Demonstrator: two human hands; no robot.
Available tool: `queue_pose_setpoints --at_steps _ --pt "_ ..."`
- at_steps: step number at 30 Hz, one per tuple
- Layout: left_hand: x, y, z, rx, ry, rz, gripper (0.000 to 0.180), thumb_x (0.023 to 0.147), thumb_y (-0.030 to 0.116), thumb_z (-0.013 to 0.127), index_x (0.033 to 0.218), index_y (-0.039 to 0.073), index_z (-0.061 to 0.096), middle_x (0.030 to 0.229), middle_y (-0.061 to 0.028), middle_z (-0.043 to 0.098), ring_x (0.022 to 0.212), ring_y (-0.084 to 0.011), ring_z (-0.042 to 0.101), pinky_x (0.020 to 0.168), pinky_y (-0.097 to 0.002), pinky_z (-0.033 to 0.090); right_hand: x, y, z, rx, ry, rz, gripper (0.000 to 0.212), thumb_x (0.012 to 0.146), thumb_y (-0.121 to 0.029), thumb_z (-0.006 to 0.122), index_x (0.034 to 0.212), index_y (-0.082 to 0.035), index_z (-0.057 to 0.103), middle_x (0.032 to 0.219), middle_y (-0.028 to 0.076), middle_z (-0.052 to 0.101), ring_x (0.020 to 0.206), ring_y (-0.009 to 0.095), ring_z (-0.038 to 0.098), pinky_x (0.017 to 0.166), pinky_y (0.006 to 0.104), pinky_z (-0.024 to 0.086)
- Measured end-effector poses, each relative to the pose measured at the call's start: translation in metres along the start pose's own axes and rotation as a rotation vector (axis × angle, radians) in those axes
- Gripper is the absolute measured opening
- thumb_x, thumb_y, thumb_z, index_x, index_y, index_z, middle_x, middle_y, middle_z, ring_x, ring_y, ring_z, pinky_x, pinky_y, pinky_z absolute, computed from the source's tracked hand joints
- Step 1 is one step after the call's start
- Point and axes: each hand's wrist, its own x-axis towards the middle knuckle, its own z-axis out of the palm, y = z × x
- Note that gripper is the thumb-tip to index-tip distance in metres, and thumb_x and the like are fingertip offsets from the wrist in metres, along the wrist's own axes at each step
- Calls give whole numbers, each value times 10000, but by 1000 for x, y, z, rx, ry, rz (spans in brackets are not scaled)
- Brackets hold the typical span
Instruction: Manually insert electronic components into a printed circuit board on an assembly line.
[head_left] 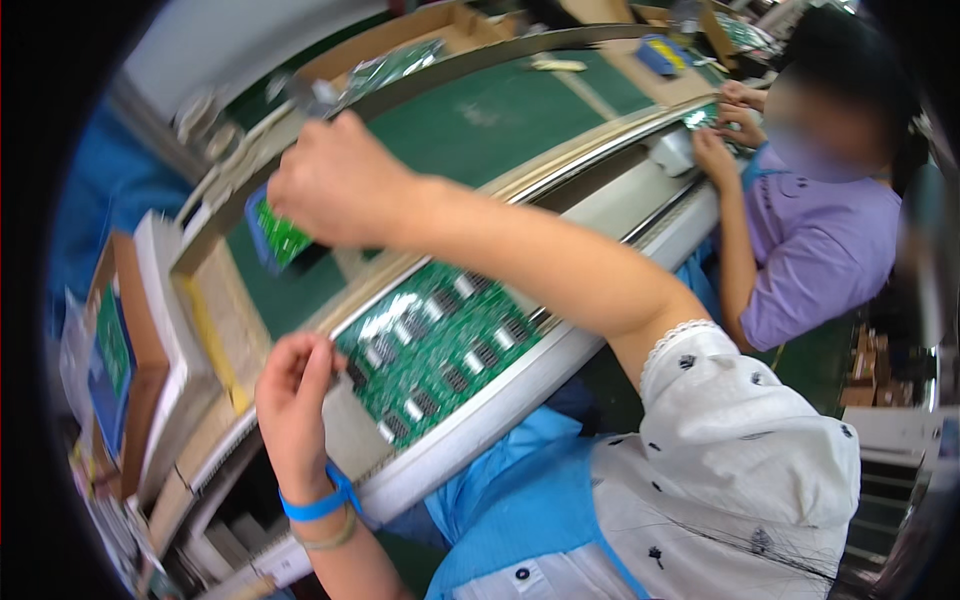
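Observation:
A green circuit board panel (pixel 440 345) with rows of black and white components lies in the rail along the near edge of the bench. At its left end is my left hand (pixel 295 400), thumb and fingers pinched together beside a small dark part; whether they hold it is hard to see. My right arm reaches across over the panel. Curled and slightly blurred, my right hand (pixel 335 185) hovers at the edge of a blue tray (pixel 258 240) holding bright green pieces. What its fingers hold, if anything, is hidden.
To the right, a co-worker in a purple shirt (pixel 820 250) handles a small board at the same rail. A cardboard box (pixel 150 370) with a blue-edged green board stands at left. Behind the green bench top (pixel 480 120) sits another box (pixel 390 50) of bagged boards.

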Motion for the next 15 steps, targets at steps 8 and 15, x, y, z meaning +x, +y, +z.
queue_pose_setpoints --at_steps 8,15 --pt "10 -10 0 -8 55 94 95 952 131 546 934 43 576 794 -7 565 688 -47 458 602 -170 333 -75 53 -61 253 82 74 52 778 -210 686 766 -159 678 765 -18 607 862 207 525 742 367 352" --pt "15 -16 -6 -13 78 338 294 994 256 456 773 61 456 684 -30 425 649 -107 400 569 -224 281 -112 87 -62 324 193 122 50 771 -209 692 767 -166 668 761 -24 583 864 198 521 767 351 361"
